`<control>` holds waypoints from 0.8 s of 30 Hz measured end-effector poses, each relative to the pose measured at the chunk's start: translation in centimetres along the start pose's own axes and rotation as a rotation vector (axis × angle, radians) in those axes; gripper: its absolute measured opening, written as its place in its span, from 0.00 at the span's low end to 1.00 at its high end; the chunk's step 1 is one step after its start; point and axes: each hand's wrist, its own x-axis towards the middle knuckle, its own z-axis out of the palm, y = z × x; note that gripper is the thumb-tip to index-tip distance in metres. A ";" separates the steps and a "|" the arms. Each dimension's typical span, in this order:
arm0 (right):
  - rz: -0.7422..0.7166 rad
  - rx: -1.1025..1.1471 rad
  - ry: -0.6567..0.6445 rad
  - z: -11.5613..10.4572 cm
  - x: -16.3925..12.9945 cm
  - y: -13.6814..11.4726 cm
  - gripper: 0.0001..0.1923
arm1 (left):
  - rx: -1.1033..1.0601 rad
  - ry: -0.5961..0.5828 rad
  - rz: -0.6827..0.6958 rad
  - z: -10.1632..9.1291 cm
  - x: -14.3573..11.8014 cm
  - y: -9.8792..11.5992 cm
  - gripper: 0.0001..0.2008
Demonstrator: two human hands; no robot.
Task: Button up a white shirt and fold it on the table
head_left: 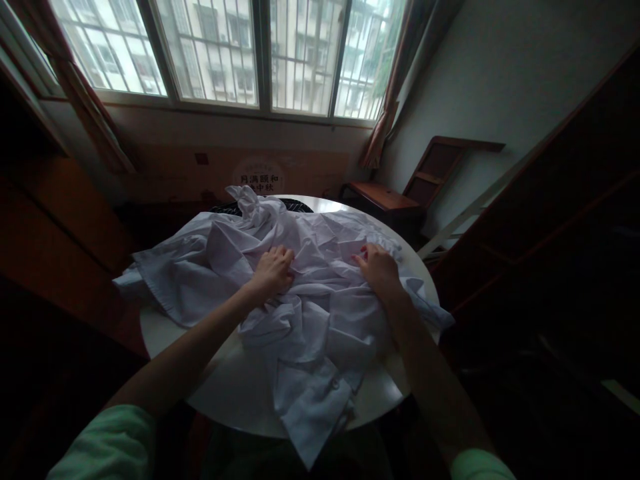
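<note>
On round table [240,393] | white shirt [310,300] under both hands — left [273,270], right [380,267] gripping folds

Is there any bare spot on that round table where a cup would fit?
Yes: the round table shows a bare patch at its near-left edge, between the left forearm and the white shirt. A smaller strip lies at the near right rim. Elsewhere it is crowded: both the left hand and right hand press the crumpled cloth.

One white shirt [300,293], one round table [240,393], two hands [273,270]
</note>
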 end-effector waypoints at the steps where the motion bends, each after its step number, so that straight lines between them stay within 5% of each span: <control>1: -0.090 0.054 0.041 0.4 -0.1 -0.7 0.11 | -0.021 0.056 0.057 0.0 0.0 0.5 0.19; 5: -0.282 0.191 -0.039 2.8 -0.2 -3.2 0.09 | -0.132 0.116 0.206 0.2 1.0 2.9 0.17; 9: -0.166 0.253 -0.082 3.8 -0.1 -3.4 0.06 | -0.179 0.104 0.208 1.3 2.5 4.4 0.10; 14: -0.059 0.642 -0.111 2.8 -0.3 -2.1 0.13 | -0.318 0.131 0.102 2.8 3.0 4.6 0.07; 19: 0.004 0.911 -0.303 2.6 -0.2 -1.5 0.18 | -0.375 0.171 0.090 3.1 2.5 4.4 0.10; 24: -0.025 0.970 -0.363 2.8 -0.2 -1.9 0.19 | -0.400 0.136 0.089 3.4 2.5 4.2 0.11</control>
